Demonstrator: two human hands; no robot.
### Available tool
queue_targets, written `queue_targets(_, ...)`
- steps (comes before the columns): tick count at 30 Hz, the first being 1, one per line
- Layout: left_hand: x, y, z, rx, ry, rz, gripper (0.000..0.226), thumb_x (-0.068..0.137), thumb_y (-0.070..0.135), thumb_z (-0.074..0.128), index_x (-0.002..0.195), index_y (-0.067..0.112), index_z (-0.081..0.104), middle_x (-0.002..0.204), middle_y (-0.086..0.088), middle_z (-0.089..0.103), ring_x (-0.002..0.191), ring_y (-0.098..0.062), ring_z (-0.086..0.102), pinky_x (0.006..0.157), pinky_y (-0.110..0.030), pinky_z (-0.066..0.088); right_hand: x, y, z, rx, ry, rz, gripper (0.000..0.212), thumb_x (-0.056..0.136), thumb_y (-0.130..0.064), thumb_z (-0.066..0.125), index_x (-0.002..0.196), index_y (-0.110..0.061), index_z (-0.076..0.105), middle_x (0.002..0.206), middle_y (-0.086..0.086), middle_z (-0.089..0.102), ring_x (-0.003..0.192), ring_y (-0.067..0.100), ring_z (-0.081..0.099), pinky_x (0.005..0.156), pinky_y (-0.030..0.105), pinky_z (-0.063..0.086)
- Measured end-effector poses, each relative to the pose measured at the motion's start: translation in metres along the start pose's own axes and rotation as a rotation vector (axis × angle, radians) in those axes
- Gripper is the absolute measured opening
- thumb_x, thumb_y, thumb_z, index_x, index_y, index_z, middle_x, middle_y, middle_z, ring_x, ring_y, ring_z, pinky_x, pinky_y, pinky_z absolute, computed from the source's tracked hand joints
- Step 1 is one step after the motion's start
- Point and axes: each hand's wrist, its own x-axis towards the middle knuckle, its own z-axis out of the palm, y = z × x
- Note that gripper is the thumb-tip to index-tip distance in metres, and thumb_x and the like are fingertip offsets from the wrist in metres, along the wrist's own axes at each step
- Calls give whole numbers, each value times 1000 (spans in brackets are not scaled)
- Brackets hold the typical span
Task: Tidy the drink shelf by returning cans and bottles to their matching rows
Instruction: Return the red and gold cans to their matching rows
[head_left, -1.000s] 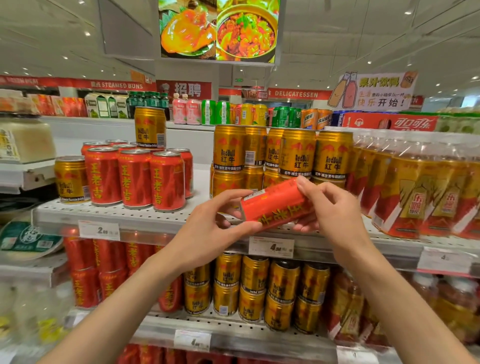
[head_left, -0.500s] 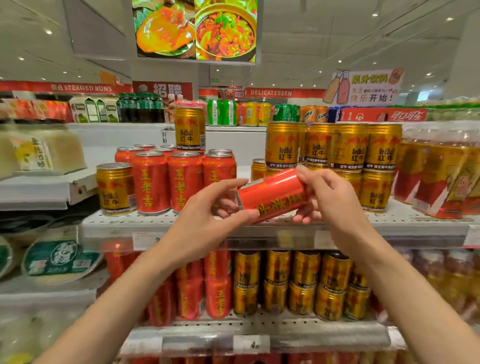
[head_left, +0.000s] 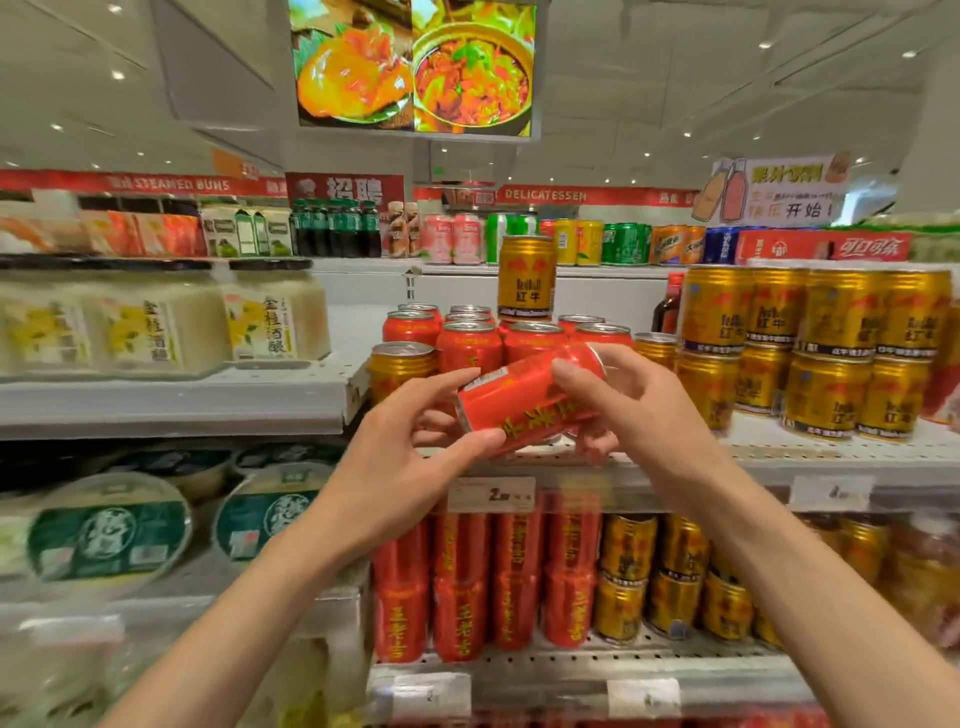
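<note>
I hold a red can with yellow characters (head_left: 524, 402) on its side in front of the shelf. My left hand (head_left: 410, 457) pinches its lower left end and my right hand (head_left: 631, 402) grips its upper right end. Right behind it stands a group of upright red cans (head_left: 467, 345) on the white shelf (head_left: 810, 457). One gold Red Bull can (head_left: 525, 275) stands on top of the red group, and another gold can (head_left: 397, 366) stands at its left edge. Stacked gold cans (head_left: 831, 353) fill the shelf to the right.
The shelf below holds red cans (head_left: 467, 587) on the left and gold cans (head_left: 675, 577) on the right. White jars (head_left: 156, 322) and round green-lidded tubs (head_left: 104, 530) sit on the left unit. Mixed cans and bottles (head_left: 571, 241) line the top ledge.
The view has swung left, so the shelf contents slid right in the frame. Both hands carried the red can leftward to a spot in front of the red can group.
</note>
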Motion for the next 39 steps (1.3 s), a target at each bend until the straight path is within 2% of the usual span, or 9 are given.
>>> queue_targets(7, 2, 4, -26, 383, 2, 161, 60, 87, 54, 70, 142, 32, 57, 122, 17, 67, 97, 1, 65, 81, -15, 54, 9, -9, 18, -46, 26, -26, 39, 85, -39, 76, 116, -17, 67, 85, -1, 76, 51, 20, 59, 41, 27, 47)
queue_targets(10, 9, 6, -37, 525, 17, 228, 55, 89, 57, 63, 134, 26, 63, 121, 13, 63, 101, -2, 60, 81, -13, 49, 13, -12, 18, -115, 46, -28, 47, 82, -45, 77, 122, -23, 66, 103, -3, 75, 75, 11, 71, 46, 19, 49)
queue_targets(12, 17, 7, -47, 607, 67, 264, 41, 94, 46, 65, 127, 21, 67, 116, 8, 65, 106, -8, 58, 90, -22, 47, 14, -13, 17, -157, 61, -17, 52, 81, -47, 76, 127, -26, 63, 113, -5, 72, 92, 6, 69, 47, 12, 48)
queue_targets(14, 29, 8, -56, 705, 138, 286, 37, 94, 41, 64, 122, 19, 67, 114, 3, 66, 109, -15, 57, 95, -36, 49, 15, -11, 18, -178, 62, -18, 53, 80, -48, 77, 126, -26, 64, 117, -3, 71, 94, 6, 68, 46, 10, 46)
queue_targets(19, 58, 9, -58, 941, 27, 75, 57, 94, 51, 59, 142, 21, 52, 135, -3, 61, 129, -23, 50, 108, -43, 40, 16, -9, 19, -234, 60, -34, 44, 80, -47, 78, 118, -28, 66, 108, -5, 71, 86, 7, 67, 47, 12, 46)
queue_targets(24, 73, 10, -56, 1086, -114, -62, 69, 88, 67, 55, 139, 22, 54, 122, -4, 72, 118, -28, 60, 102, -46, 44, 17, -6, 14, -259, 47, -53, 36, 78, -48, 80, 110, -35, 68, 105, -13, 71, 90, 5, 68, 60, 19, 47)
queue_targets(30, 71, 14, -58, 975, -83, -70, 67, 79, 62, 73, 132, 23, 61, 131, -1, 69, 118, -23, 62, 101, -42, 48, 16, -4, 10, -262, 55, -64, 39, 78, -50, 80, 112, -36, 67, 104, -16, 69, 92, 4, 68, 66, 24, 50)
queue_targets(33, 66, 14, -59, 881, -39, -60, 81, 72, 61, 78, 139, 23, 55, 134, -1, 64, 118, -22, 60, 99, -39, 49, 17, -3, 10, -262, 58, -70, 42, 78, -49, 80, 114, -34, 66, 104, -16, 68, 90, 4, 68, 66, 23, 50)
queue_targets(39, 57, 18, -62, 706, 46, -45, 87, 65, 68, 77, 137, 23, 62, 111, 4, 60, 103, -19, 59, 92, -41, 51, 17, -2, 8, -285, 51, -87, 46, 77, -52, 79, 117, -35, 64, 110, -14, 68, 97, 6, 66, 70, 28, 53)
